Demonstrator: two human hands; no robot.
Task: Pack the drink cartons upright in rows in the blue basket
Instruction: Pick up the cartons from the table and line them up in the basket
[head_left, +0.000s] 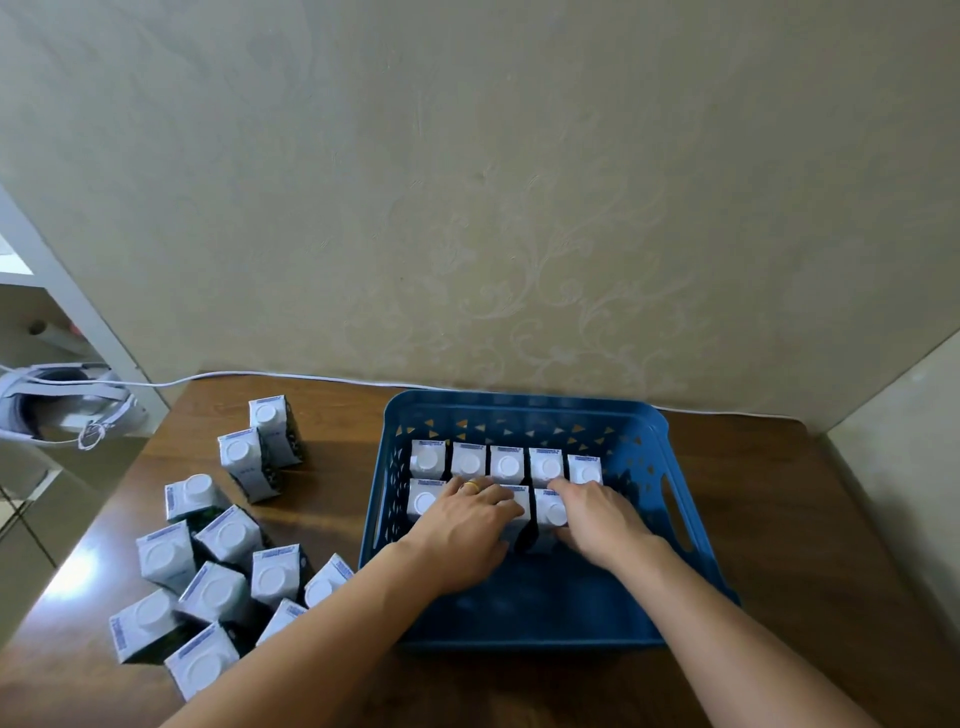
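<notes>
The blue basket (524, 402) sits on the wooden table at centre right. Along its far wall stands a back row of several white-capped drink cartons (508, 463), all upright. A second row runs in front of it from the left, starting with a carton (425, 500). My left hand (465, 525), with a gold ring, lies over the middle cartons of that second row and grips one. Beside it, my right hand (597, 519) holds a carton (552, 512) in the same row. Several loose cartons (223, 540) stand clustered on the table left of the basket.
Two more cartons (260, 452) stand apart at the back left. A white cable (291, 375) runs along the wall behind the table. A white headset-like device (57, 400) lies off the table's left edge. The near half of the basket floor holds nothing.
</notes>
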